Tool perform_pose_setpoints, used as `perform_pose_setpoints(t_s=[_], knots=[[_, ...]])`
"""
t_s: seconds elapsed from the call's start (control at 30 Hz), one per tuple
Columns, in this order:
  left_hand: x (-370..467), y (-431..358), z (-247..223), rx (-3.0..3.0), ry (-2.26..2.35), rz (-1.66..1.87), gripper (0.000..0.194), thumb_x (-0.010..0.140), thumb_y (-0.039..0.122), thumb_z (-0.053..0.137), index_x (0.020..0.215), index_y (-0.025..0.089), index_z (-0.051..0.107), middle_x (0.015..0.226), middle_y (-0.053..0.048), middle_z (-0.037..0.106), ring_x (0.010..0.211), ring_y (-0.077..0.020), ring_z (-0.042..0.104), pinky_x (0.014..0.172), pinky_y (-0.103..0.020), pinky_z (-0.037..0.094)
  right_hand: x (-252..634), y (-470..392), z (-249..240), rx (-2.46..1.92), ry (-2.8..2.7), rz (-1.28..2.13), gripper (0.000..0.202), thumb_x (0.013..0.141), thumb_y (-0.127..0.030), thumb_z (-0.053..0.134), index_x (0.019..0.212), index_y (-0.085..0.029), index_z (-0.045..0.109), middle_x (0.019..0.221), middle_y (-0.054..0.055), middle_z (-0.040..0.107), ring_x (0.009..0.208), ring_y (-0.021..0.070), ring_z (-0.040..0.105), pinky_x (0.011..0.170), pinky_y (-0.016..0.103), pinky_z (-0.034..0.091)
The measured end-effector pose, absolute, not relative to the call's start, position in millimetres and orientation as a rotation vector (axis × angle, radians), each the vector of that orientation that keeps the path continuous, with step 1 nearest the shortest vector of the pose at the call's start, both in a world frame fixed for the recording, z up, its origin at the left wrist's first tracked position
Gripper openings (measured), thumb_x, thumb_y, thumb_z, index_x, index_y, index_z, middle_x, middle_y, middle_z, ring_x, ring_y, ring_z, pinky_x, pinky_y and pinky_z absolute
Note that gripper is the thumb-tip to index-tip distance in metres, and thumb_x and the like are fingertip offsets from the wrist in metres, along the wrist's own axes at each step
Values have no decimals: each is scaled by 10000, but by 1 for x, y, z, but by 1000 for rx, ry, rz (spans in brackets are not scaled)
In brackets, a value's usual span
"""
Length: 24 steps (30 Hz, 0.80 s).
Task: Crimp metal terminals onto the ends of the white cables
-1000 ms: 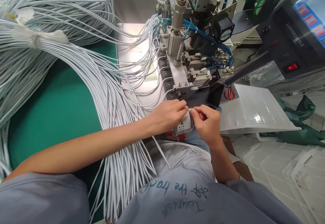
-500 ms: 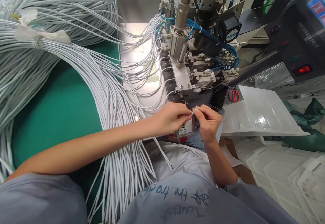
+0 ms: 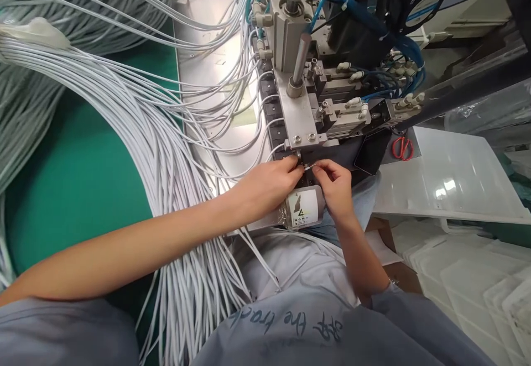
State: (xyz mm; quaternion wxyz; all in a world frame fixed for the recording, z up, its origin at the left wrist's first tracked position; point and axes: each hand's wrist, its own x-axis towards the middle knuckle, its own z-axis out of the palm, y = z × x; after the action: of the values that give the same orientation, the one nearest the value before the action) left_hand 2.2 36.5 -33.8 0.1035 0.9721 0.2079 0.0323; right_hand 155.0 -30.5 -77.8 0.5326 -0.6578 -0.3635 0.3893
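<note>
Between my two hands is the stripped end of a white cable, at the near end of a machine's row of dark clamp blocks. My left hand pinches the cable, its fingers against the block. With thumb and forefinger my right hand grips the thin wire tips at that end. Other white cables run from the left into the blocks. Just below my hands is a labelled clear container. The metal press plate stands right above them.
A large bundle of white cables lies on a green mat to the left. At right are a black phone, red-handled scissors and a white plastic sheet. Blue air tubes loop over the machine.
Both hands have moved with the cable end up to the machine's near clamp block. The head view has come closer to the machine, and the labelled container shows more fully.
</note>
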Motion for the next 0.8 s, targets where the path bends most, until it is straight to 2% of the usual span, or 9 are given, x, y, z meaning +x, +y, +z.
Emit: perform_pose_setpoints(t_s=[0.17, 0.3, 0.57, 0.8], knots=[[0, 36, -33, 2898, 646, 35, 338, 793, 83, 464, 1109, 140, 570, 777, -36, 553, 544, -130, 542, 466, -236, 414, 158, -29, -76, -1553, -916, 1036, 120, 750, -275, 567, 676, -181, 559, 562, -44, 477, 511, 88, 390, 522, 239, 363], [-1, 37, -34, 2919, 641, 50, 437, 794, 70, 444, 1215, 157, 519, 774, -31, 546, 514, -117, 527, 456, -231, 404, 161, -26, -75, -1553, -947, 1058, 115, 746, -268, 569, 672, -179, 561, 553, -48, 470, 510, 88, 394, 525, 241, 361], [1, 39, -30, 2941, 595, -10, 412, 837, 75, 435, 1240, 125, 499, 896, -85, 553, 724, -170, 607, 526, -243, 462, 165, -20, -72, -1568, -850, 1185, 117, 687, -267, 599, 628, -168, 575, 491, -63, 437, 468, 75, 360, 474, 232, 313], [5, 38, -23, 2999, 574, -207, 400, 869, 59, 398, 1259, 78, 489, 985, -132, 568, 799, -196, 631, 602, -279, 521, 161, -20, -73, -1550, -692, 1248, 122, 644, -273, 622, 615, -171, 560, 477, -76, 391, 445, 60, 295, 443, 225, 258]])
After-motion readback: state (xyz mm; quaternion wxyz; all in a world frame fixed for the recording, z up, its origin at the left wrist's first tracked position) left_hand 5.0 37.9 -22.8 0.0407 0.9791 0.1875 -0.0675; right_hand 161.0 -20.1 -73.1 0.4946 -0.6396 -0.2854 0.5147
